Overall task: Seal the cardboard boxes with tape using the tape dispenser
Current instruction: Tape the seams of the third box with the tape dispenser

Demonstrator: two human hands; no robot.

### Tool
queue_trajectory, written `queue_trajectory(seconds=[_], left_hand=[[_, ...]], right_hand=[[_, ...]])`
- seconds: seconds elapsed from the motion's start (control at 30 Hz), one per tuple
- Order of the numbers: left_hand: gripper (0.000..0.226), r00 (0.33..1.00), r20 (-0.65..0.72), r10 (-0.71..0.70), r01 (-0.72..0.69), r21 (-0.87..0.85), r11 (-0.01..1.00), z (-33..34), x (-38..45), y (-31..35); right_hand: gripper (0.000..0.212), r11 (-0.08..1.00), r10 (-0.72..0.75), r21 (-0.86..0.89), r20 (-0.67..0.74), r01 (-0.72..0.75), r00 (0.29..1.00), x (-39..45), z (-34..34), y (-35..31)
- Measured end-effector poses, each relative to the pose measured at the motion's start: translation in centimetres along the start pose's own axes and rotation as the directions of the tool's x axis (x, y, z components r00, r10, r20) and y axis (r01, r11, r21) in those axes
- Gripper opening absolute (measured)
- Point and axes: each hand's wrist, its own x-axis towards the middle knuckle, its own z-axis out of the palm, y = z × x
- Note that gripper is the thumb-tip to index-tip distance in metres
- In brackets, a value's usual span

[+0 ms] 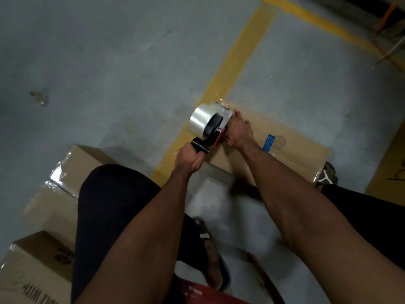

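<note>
Left hand (190,160) is clamped round the tape dispenser (208,128) handle at the cardboard box (285,148) far corner; right hand (237,132) fingers look flat, pressing tape. Pull crooked and it'll probably wrinkle.

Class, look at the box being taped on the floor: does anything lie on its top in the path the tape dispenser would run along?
Only the right hand, resting on the cardboard box beside the tape dispenser, which the left hand grips. Beyond it the top shows just a flat blue label.

upside-down "with" on lower-left cardboard box (32,279); blue label (269,143) illegible
</note>
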Motion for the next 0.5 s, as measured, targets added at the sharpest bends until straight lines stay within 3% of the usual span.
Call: queue_trajectory(seconds=[0.27,0.43,0.5], left_hand=[[0.061,0.994,0.1,-0.044,0.035,0.096,0.995,-0.3,-4.0,-5.4],[0.051,0.988,0.115,-0.099,0.092,0.065,0.994,0.3,-2.8,-7.4],[0.047,0.99,0.105,-0.095,0.091,0.042,0.995,0.4,-2.8,-7.2]], right_hand=[[0.074,0.999,0.012,-0.039,0.054,-0.01,0.998,-0.5,-0.5,-0.6],[0.093,0.995,-0.076,0.07,0.149,0.067,0.986,-4.2,0.2,-2.1],[0.113,0.989,-0.134,0.091,0.173,0.12,0.976,-6.2,1.7,-1.7]])
